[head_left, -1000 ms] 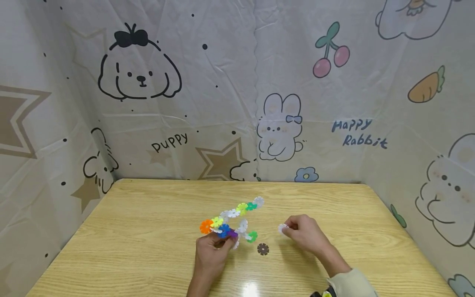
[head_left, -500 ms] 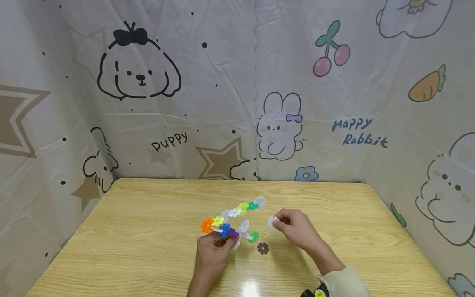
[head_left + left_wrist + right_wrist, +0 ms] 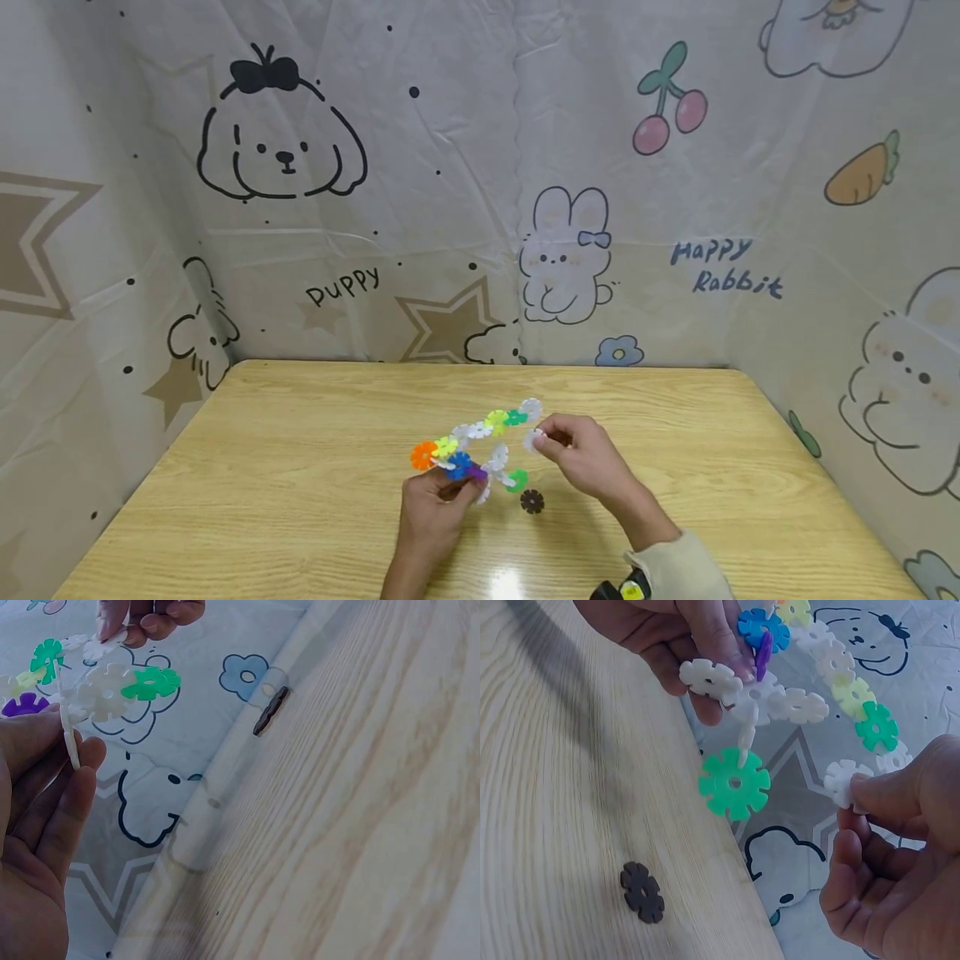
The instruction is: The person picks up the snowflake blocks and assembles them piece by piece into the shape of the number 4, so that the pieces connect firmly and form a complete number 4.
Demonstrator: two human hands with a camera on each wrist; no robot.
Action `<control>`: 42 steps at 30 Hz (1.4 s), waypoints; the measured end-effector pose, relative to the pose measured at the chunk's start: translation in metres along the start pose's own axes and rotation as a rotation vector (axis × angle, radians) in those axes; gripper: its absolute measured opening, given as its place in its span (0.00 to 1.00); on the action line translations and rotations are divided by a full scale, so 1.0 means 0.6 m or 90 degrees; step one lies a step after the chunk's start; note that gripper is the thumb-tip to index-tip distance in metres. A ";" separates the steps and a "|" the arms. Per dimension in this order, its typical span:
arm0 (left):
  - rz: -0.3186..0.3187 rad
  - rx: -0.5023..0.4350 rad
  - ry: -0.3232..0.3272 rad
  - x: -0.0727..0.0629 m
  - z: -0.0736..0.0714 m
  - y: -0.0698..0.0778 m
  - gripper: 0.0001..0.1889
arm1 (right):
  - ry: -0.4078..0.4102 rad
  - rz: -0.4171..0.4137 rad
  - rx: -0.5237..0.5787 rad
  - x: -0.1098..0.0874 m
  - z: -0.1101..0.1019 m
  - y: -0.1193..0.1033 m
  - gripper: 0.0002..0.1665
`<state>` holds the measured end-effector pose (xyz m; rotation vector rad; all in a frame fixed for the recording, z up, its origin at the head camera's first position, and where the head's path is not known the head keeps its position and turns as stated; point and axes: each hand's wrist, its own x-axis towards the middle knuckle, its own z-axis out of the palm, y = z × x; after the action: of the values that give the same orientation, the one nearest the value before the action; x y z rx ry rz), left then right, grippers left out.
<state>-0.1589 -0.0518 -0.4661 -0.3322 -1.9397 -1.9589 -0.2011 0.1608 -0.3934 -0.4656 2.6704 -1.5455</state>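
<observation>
My left hand (image 3: 433, 510) grips a branching chain of notched snowflake discs, its fingers and thumb about the purple disc (image 3: 476, 472) and blue disc (image 3: 459, 465). An orange disc (image 3: 423, 455) sits at the chain's left. One branch runs up through yellow and white discs to a dark green disc (image 3: 877, 727) and a white end disc (image 3: 530, 408). A lighter green disc (image 3: 735, 783) ends the lower branch. My right hand (image 3: 588, 458) pinches a loose white snowflake disc (image 3: 841, 782) close to that white end disc; whether they touch I cannot tell.
A dark brown snowflake disc (image 3: 532, 501) lies alone on the wooden table (image 3: 300, 500), below the chain. Printed cloth (image 3: 450, 208) hangs behind the table and along both sides. A black wrist device (image 3: 622, 588) shows by the right sleeve (image 3: 678, 571).
My right hand has moved left and slightly up, bringing the white disc near the chain's far end. The left hand and chain have shifted slightly right. The brown disc stays put.
</observation>
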 end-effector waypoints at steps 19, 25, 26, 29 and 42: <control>0.011 -0.021 -0.006 -0.002 0.009 -0.002 0.04 | -0.029 -0.055 0.060 0.002 0.007 -0.010 0.06; -0.002 -0.024 -0.005 -0.002 0.011 -0.003 0.04 | -0.037 -0.057 0.066 0.001 0.008 -0.013 0.06; 0.000 -0.025 -0.005 -0.002 0.012 -0.003 0.05 | -0.038 -0.056 0.066 0.001 0.008 -0.013 0.06; 0.001 -0.023 -0.004 -0.002 0.012 -0.003 0.06 | -0.041 -0.054 0.069 0.001 0.008 -0.015 0.06; 0.014 -0.011 -0.005 -0.002 0.013 -0.003 0.08 | -0.051 -0.071 0.048 0.005 0.010 -0.015 0.07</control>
<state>-0.1595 -0.0439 -0.4679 -0.3652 -1.9168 -1.9639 -0.2007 0.1509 -0.3883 -0.6690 2.5570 -1.6111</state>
